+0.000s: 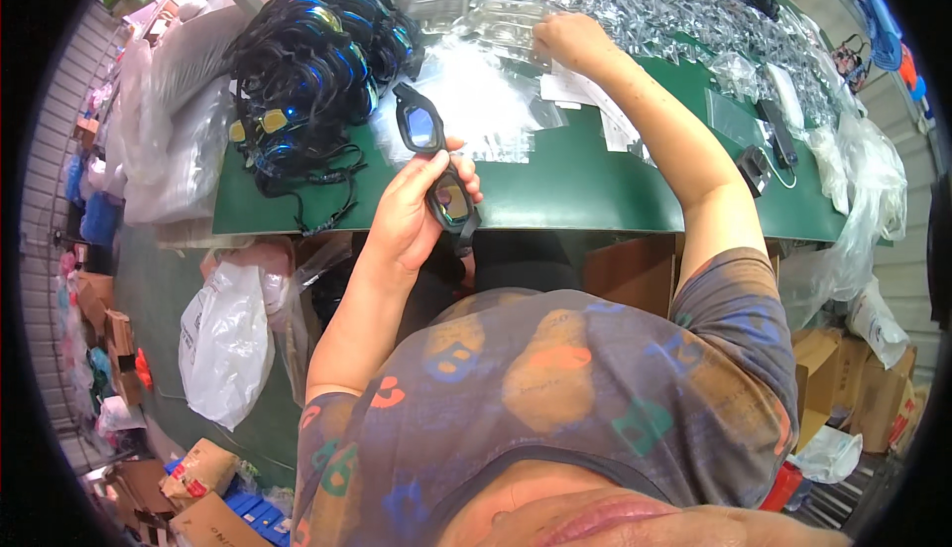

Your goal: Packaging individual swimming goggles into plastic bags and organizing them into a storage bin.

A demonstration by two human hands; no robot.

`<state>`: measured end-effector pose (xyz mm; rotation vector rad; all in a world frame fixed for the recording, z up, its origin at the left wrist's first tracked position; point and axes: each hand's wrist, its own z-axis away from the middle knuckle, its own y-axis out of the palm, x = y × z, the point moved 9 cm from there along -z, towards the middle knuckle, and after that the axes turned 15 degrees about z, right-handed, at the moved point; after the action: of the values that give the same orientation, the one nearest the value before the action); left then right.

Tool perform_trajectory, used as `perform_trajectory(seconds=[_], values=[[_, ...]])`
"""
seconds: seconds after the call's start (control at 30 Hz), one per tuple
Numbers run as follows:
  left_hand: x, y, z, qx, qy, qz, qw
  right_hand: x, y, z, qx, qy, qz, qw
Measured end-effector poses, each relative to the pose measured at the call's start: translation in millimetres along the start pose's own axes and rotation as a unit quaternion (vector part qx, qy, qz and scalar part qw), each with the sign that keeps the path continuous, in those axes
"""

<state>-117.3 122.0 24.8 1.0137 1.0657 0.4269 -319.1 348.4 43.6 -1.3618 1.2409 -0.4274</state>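
Note:
My left hand is closed around the middle of a pair of black swimming goggles with mirrored lenses, held above the table's near edge. One lens points up and away, the other down toward me. My right arm stretches across the table, and my right hand has its fingers curled at a row of clear plastic pieces. What those fingers grip, if anything, cannot be made out. Between the hands lies a spread of shiny clear plastic bags. A tall heap of black goggles with blue-tinted lenses rises left of my left hand.
A big pile of clear plastic parts covers the far right of the green table. White papers, a black adapter and a dark handheld device lie nearer. Plastic bags hang below; cardboard boxes stand right.

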Motion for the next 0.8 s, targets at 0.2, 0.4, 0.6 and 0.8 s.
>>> perform_trajectory(seconds=[0.2,0.4,0.6,0.8], values=[[-6,7,-10,0.005,0.015,-0.036,0.999,7,-2,9,0.015,-0.016,0.023,0.999],[-17,0,-12,0.005,0.068,-0.116,0.991,-22,-54,33,-0.043,0.148,-0.085,0.984],[-25,-26,-19,-0.055,0.112,-0.106,0.987,36,-134,82,-0.149,0.180,-0.460,0.857],[-19,-7,-17,-0.019,0.128,-0.124,0.984,145,-153,92,-0.103,0.098,-0.511,0.848]])
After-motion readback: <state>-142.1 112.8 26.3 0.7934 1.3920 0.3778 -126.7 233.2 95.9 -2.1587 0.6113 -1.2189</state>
